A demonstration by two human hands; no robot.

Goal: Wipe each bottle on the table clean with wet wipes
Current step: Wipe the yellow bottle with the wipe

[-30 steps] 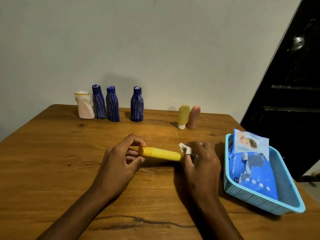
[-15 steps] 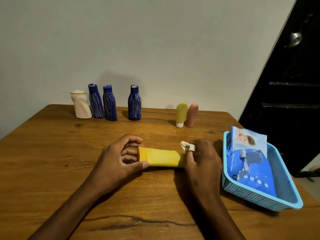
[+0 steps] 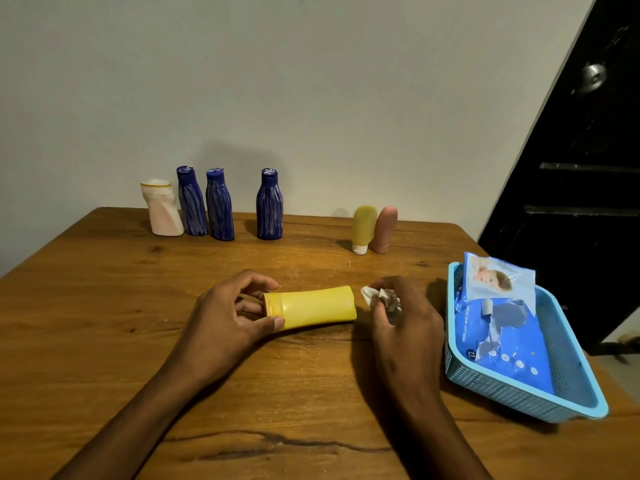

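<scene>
In the middle of the frame a yellow bottle (image 3: 311, 307) lies on its side along the wooden surface (image 3: 104, 306), cap end toward the left. The left hand (image 3: 225, 320) has its grip closed on that cap end, thumb at the near side and fingers over the far side, which I take to be a way of steadying the bottle and turning it so each face comes up for wiping. The right hand (image 3: 405, 317) sits just beside the bottle's flat end, its grip closed on a crumpled, greyish wet wipe (image 3: 381, 299); the wipe is close to the bottle but appears just apart from it, so this looks like a pause between strokes or a re-bunching of the cloth. Along the far edge of the surface, in the upper left of the frame, stand a pale bottle (image 3: 162, 211) and three dark blue bottles (image 3: 220, 206), all upright, the first two blue ones close beside the pale one and the third a little off to the right. Right of centre, a small olive tube (image 3: 363, 226) and a pink tube (image 3: 385, 227) stand cap-down, touching or nearly so. At the right edge, a light blue basket (image 3: 571, 407) holds two packs of wet wipes (image 3: 498, 327), the paler one propped on top of the blue one, kept near the wiping hand.
</scene>
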